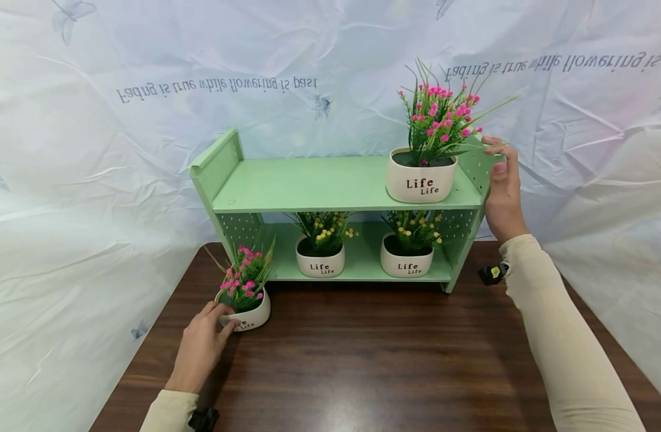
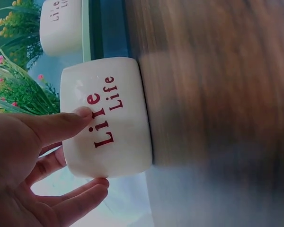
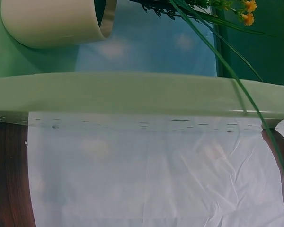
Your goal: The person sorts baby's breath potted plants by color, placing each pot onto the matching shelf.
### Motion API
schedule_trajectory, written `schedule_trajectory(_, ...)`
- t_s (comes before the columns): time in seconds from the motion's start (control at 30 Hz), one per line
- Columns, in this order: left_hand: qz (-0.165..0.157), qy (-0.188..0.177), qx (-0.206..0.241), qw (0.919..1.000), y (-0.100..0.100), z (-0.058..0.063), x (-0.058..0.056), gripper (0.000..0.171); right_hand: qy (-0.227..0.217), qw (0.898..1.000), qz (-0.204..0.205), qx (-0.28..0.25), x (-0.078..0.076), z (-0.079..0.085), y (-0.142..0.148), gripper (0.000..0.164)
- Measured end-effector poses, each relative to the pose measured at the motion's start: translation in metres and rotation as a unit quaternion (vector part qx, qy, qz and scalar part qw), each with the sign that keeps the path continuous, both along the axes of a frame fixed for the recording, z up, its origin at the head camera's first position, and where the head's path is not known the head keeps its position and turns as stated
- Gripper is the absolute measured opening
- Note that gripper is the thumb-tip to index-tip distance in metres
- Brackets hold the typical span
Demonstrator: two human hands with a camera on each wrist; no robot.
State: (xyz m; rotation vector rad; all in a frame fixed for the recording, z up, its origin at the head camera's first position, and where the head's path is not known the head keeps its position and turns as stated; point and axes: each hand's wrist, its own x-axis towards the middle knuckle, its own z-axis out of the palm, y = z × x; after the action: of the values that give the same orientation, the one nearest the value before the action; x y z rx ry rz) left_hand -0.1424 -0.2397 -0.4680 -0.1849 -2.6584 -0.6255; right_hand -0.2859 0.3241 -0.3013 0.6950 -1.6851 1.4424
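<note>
In the head view, my left hand (image 1: 203, 339) pinches the rim and front wall of a white "Life" pot (image 1: 257, 315) with pink flowers, at the table's left. The left wrist view shows the thumb over the lettering of this pot (image 2: 125, 151), with fingers at its side and the base at the tabletop. My right hand (image 1: 504, 195) is at the right side panel (image 1: 473, 171) of a green two-tier shelf (image 1: 303, 180); in the right wrist view it touches the panel's outer side, fingers partly hidden. Beside that panel, another pink-flowered pot (image 1: 419, 183) stands on the upper tier.
Two white pots with yellow flowers, a left one (image 1: 320, 264) and a right one (image 1: 407, 264), stand on the lower tier. The shelf sits at the back of a dark wooden table (image 1: 357, 348). A pale printed sheet (image 1: 287, 48) hangs behind and around it.
</note>
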Motion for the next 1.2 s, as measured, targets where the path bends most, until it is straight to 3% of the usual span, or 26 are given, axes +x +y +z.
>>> schedule_trajectory(0.17, -0.003, 0.008, 0.006, 0.9999, 0.001, 0.005, 0.002, 0.019, -0.003, 1.000, 0.004, -0.003, 0.000, 0.000, 0.000, 0.041)
schedule_trajectory(0.33, -0.006, 0.020, 0.015, 0.9997, 0.004, 0.017, 0.007, 0.018, -0.001, 1.000, 0.002, -0.005, 0.000, 0.001, 0.000, 0.040)
schedule_trajectory(0.8, -0.038, 0.050, 0.024, 0.9977, 0.011, 0.064, 0.021, 0.020, -0.006, 1.000, 0.010, -0.018, 0.003, 0.000, -0.001, 0.039)
schedule_trajectory(1.2, -0.056, 0.075, -0.001, 0.9956, 0.013, 0.102, 0.029, 0.025, 0.000, 1.000, 0.010, -0.012, 0.002, 0.001, -0.002, 0.040)
